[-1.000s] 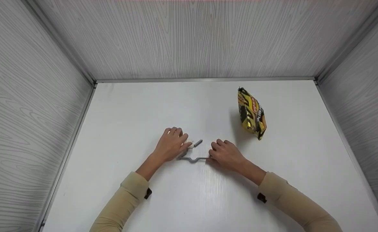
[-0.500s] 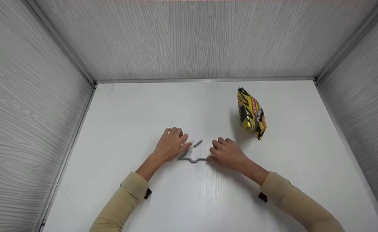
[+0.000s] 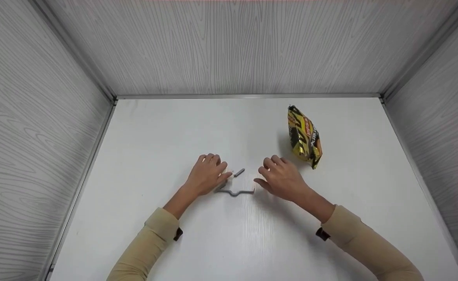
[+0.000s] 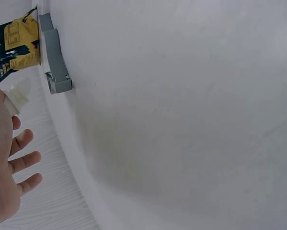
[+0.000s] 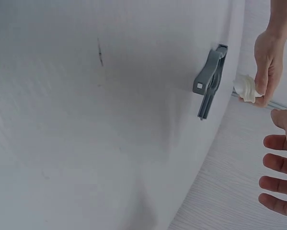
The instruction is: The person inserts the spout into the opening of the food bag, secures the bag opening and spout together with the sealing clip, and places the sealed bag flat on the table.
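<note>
White piece [image 5: 246, 89], partly hidden, in left grip [image 3: 206, 174]

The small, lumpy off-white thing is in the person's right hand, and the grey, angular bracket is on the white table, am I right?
Nearly: the left hand holds the small, lumpy off-white thing, not the right hand; the right wrist view shows it. The grey, angular bracket is indeed on the white table.

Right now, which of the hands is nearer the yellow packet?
Right. The right hand is close by the near end of the yellow packet; the left hand, holding a white piece, is farther off to its left.
</note>
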Available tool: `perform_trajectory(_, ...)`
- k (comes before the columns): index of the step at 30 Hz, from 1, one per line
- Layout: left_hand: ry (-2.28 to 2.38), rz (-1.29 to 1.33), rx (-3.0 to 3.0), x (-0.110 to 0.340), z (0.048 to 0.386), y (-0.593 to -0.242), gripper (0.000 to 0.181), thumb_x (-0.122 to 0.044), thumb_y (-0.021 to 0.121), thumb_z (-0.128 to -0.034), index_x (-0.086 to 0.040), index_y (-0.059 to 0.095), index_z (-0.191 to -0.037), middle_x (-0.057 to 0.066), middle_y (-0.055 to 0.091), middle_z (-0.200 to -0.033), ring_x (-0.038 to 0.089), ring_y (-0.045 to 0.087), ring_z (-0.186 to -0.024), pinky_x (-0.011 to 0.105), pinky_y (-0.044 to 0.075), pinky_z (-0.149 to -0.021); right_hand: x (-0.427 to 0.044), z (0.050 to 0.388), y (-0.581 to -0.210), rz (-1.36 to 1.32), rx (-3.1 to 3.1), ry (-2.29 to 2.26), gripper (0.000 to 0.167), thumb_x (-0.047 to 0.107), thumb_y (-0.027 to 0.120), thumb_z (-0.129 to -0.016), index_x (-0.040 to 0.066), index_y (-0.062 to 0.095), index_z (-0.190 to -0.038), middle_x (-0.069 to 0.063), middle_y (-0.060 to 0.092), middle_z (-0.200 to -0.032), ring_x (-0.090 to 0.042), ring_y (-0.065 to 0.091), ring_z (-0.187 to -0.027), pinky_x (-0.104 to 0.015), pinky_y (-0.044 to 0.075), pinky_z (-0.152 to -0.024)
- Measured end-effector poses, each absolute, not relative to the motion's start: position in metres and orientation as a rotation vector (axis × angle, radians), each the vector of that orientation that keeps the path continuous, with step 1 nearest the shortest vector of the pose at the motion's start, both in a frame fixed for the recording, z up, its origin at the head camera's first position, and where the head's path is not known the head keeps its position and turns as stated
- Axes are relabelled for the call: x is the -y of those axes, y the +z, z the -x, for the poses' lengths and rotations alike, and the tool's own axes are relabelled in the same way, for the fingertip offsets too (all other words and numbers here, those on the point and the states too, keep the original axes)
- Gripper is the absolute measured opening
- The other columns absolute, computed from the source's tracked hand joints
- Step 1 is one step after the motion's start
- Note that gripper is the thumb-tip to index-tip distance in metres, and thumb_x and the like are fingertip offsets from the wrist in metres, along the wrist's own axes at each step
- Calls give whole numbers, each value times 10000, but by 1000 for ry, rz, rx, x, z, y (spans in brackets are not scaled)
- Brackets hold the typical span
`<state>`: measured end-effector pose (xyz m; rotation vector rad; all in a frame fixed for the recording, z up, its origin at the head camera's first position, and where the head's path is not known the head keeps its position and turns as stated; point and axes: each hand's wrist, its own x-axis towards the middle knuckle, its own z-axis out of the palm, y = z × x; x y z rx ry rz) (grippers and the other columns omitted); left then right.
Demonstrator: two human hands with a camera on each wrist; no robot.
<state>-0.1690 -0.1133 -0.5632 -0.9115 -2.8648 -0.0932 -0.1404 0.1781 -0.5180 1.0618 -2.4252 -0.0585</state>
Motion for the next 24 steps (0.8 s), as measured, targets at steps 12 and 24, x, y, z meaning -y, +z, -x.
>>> perform_trajectory(12,-90,913,2803,116,169,-562,443,-515,446,-1108,-131,660,-1159,124,681,-1154,334,658,-1175,508,531,-1049,-186,150,-491,-871,2379,-23,308,420,803,-932,122,727,-955,-67,684,-953,-266,667,-873,-415,594,-758)
perform_trajectory(24,-101,897,2844,116,169,-562,448,-527,428,-1109,-135,642,-1142,120,679,-1163,325,644,-1197,505,508,-1088,-204,164,-475,-757,2373,-1,356,391,838,-903,84,690,-1005,-118,680,-1009,-347,671,-968,-506,601,-847)
